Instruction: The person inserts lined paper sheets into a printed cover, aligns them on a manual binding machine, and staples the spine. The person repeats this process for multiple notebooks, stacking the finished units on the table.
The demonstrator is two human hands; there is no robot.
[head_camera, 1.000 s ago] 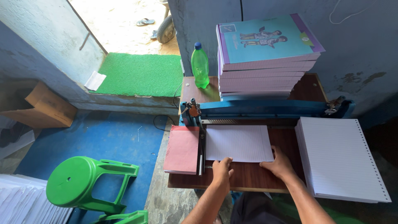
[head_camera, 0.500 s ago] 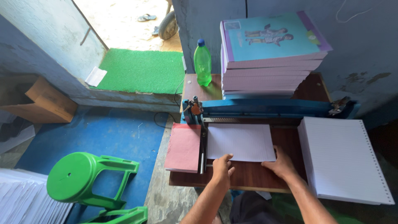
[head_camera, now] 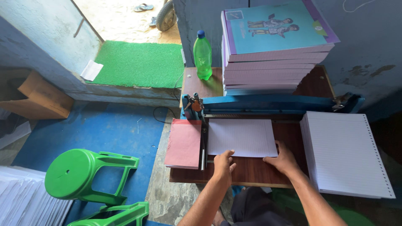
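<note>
White ruled paper sheets [head_camera: 242, 137] lie flat on the dark brown wooden counter [head_camera: 251, 171], squared against the blue metal perforating machine [head_camera: 268, 103] behind them. Set against the frame of a second ago, the sheets and both hands sit much as they did — only the view has shifted slightly. The left hand [head_camera: 223, 165] rests at the near left corner of the sheets, fingers pressed loosely together, thumb on the wood; its grip pinches nothing. The right hand [head_camera: 284, 160] lies with spread fingers touching the near right edge, palm down, holding nothing.

Just left of the sheets, beyond a thin metal guide bar [head_camera: 203, 146], lies a matte pink card stack [head_camera: 183, 143]. To the right sits a thick stack of white ruled paper with punched holes along its edge [head_camera: 345, 155], partly overhanging the counter. Behind the machine stands a tall pile of glossy teal-covered exercise books [head_camera: 272, 46] and a green plastic bottle with a blue cap [head_camera: 202, 55]. A green plastic stool [head_camera: 81, 173] stands on the blue floor — the machine's slot is too shadowed to make out.
</note>
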